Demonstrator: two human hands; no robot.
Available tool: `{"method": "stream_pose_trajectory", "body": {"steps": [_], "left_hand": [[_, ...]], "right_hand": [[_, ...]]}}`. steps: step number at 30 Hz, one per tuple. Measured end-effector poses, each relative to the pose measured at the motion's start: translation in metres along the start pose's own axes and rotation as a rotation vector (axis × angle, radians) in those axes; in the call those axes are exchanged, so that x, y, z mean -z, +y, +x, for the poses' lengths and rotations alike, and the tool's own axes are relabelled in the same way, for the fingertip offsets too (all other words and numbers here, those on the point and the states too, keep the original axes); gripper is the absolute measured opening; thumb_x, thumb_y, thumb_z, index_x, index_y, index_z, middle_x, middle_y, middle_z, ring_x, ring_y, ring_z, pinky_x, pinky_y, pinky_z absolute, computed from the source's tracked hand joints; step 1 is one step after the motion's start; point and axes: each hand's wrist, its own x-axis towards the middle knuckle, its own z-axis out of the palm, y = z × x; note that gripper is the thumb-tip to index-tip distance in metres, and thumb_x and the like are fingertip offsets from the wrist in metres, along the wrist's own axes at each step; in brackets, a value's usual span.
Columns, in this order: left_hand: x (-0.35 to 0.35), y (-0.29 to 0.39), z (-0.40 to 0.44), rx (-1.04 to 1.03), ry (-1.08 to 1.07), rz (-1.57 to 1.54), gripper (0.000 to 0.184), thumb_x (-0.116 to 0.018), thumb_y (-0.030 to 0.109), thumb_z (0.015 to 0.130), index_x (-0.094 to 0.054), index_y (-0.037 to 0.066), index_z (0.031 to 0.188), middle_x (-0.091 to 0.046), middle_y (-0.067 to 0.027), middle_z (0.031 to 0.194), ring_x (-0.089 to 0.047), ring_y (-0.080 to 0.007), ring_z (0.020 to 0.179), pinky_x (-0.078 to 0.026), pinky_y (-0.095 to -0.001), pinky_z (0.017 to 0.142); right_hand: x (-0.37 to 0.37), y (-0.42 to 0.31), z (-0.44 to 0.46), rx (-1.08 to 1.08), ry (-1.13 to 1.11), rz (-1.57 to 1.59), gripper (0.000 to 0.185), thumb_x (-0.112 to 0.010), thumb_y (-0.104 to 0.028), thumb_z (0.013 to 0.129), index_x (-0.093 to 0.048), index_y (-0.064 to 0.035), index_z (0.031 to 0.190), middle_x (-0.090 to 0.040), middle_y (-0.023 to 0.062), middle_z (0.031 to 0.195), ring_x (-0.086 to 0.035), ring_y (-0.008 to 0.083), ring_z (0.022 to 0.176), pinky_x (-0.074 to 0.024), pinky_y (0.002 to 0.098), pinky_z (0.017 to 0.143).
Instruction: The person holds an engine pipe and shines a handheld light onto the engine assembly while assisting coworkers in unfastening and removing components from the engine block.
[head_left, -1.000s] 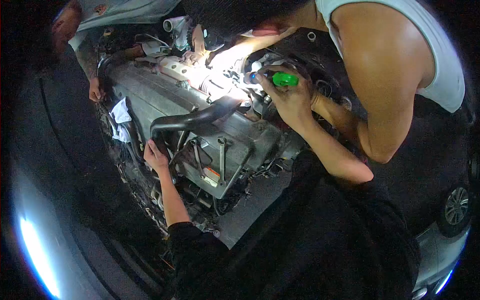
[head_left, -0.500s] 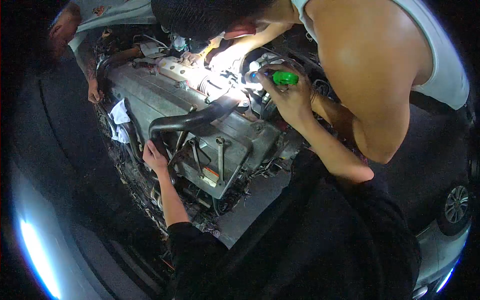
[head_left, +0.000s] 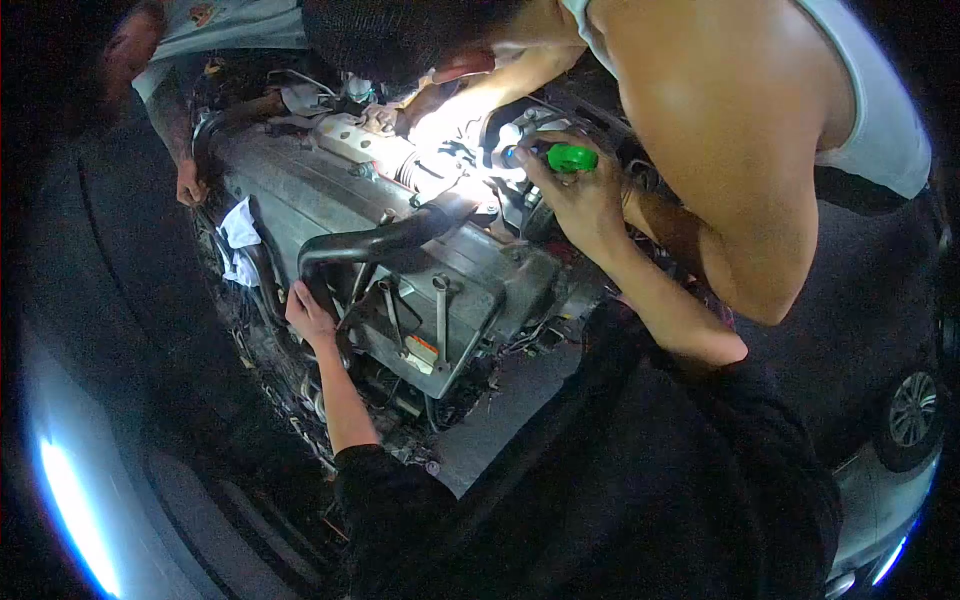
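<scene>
My left hand [head_left: 311, 317] is closed round the lower part of a bent black pipe [head_left: 375, 243] that lies across the engine cover [head_left: 300, 185]. In my right hand [head_left: 587, 192] is a flashlight [head_left: 571, 158] with a bright green part, and its beam falls on the metal parts at the top middle. Two wrenches lie on the cover beside the pipe, one of them a long combination wrench [head_left: 442, 320]. A co-worker's forearm [head_left: 490, 95] reaches into the lit spot, where glare hides the fingers.
The co-worker in a white sleeveless top [head_left: 868, 90] leans in from the upper right, an arm close to my right forearm. Another person's hand [head_left: 190, 187] rests at the engine's left edge, above a white cloth [head_left: 240, 240]. A car wheel [head_left: 912, 408] shows at right.
The co-worker's head and shoulder have shifted left and lower over the engine. Both my hands keep their places, still holding the pipe and the flashlight.
</scene>
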Motion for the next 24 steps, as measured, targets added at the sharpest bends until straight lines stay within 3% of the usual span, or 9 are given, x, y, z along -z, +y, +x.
{"method": "stream_pose_trajectory", "body": {"steps": [4,7,11,17,19,24], "left_hand": [[0.002,-0.004,0.001,0.026,-0.021,0.013,0.059,-0.045,0.048,0.107,-0.052,-0.005,0.083,-0.047,-0.0083,0.067,-0.038,-0.0180,0.066,-0.037,-0.0369,0.062],[0.004,-0.008,0.002,0.036,-0.056,0.025,0.059,-0.044,0.048,0.107,-0.053,-0.005,0.083,-0.048,-0.0096,0.067,-0.039,-0.0191,0.066,-0.037,-0.0369,0.063],[0.003,-0.010,0.001,0.030,-0.052,-0.010,0.058,-0.045,0.047,0.107,-0.054,-0.005,0.084,-0.049,-0.0127,0.067,-0.040,-0.0212,0.066,-0.039,-0.0374,0.063],[0.003,-0.015,0.002,0.019,-0.050,0.007,0.058,-0.045,0.046,0.107,-0.055,-0.005,0.084,-0.049,-0.0134,0.068,-0.040,-0.0214,0.065,-0.039,-0.0369,0.063],[0.001,-0.013,0.001,0.002,-0.033,-0.004,0.058,-0.045,0.047,0.107,-0.054,-0.005,0.083,-0.048,-0.0123,0.067,-0.040,-0.0205,0.066,-0.038,-0.0367,0.062],[0.004,-0.008,0.001,0.039,-0.058,0.010,0.058,-0.045,0.047,0.107,-0.052,-0.005,0.083,-0.047,-0.0086,0.067,-0.040,-0.0167,0.068,-0.038,-0.0364,0.062]], "right_hand": [[-0.001,-0.006,-0.001,-0.081,-0.027,0.094,0.021,-0.078,-0.023,0.090,-0.073,-0.0034,0.096,-0.071,0.0061,0.089,-0.067,0.0141,0.082,-0.0526,0.0307,0.077],[0.000,-0.009,-0.001,-0.034,-0.015,-0.021,0.019,-0.077,-0.021,0.090,-0.073,-0.0030,0.095,-0.071,0.0060,0.086,-0.067,0.0142,0.082,-0.0527,0.0305,0.076],[0.000,-0.001,-0.002,-0.052,-0.018,0.086,0.019,-0.078,-0.021,0.090,-0.073,-0.0036,0.094,-0.072,0.0064,0.085,-0.067,0.0147,0.081,-0.0532,0.0307,0.077],[0.000,-0.003,-0.001,-0.055,-0.010,0.006,0.018,-0.078,-0.021,0.089,-0.074,-0.0045,0.094,-0.072,0.0079,0.091,-0.068,0.0155,0.083,-0.0534,0.0313,0.079],[-0.001,0.009,0.000,0.128,0.018,-0.071,0.020,-0.074,-0.021,0.093,-0.072,-0.0019,0.100,-0.068,0.0052,0.083,-0.061,0.0111,0.071,-0.0496,0.0260,0.067],[0.001,-0.003,-0.003,-0.035,-0.015,-0.011,0.023,-0.075,-0.023,0.093,-0.072,-0.0015,0.100,-0.066,0.0034,0.077,-0.059,0.0103,0.064,-0.0478,0.0272,0.061]]}}
